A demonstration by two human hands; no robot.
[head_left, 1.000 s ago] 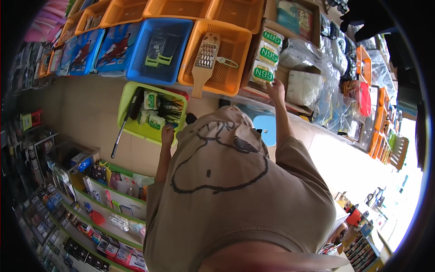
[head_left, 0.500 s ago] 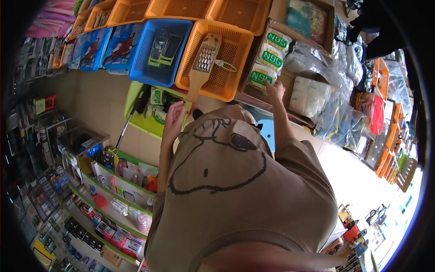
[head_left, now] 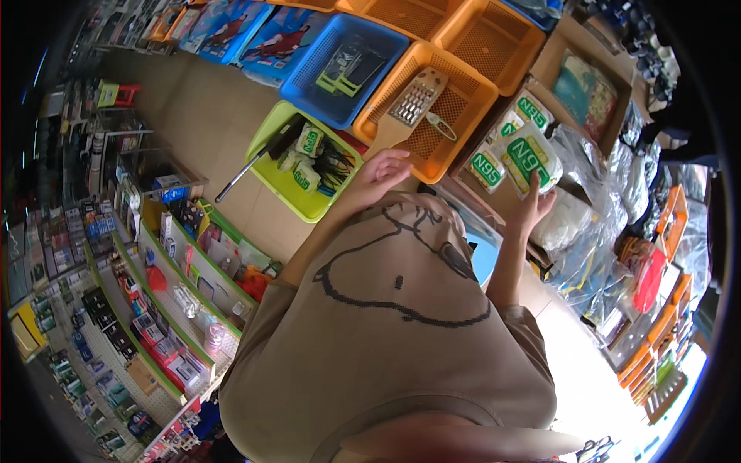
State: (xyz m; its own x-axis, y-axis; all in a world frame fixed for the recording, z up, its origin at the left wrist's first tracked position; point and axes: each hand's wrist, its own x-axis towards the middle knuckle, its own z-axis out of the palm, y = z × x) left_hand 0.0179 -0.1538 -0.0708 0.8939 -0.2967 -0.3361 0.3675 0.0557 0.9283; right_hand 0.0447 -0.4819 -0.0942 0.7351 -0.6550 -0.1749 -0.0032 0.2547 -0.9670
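White-green packet: right of frame centre, directly above right hand
Right hand: nearer, clamped on packet's lower edge
Left hand: empty, fingers loosely bent

Bold white characters stand on the green label of one white packet; similar green labels mark other packets, including those in the lime basket.

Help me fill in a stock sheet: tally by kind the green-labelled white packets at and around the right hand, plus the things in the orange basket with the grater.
White packets: 4 in view (1 in the right hand, 3 behind it)
Grater: 1
Small loop-handled tool: 1
Total: 6
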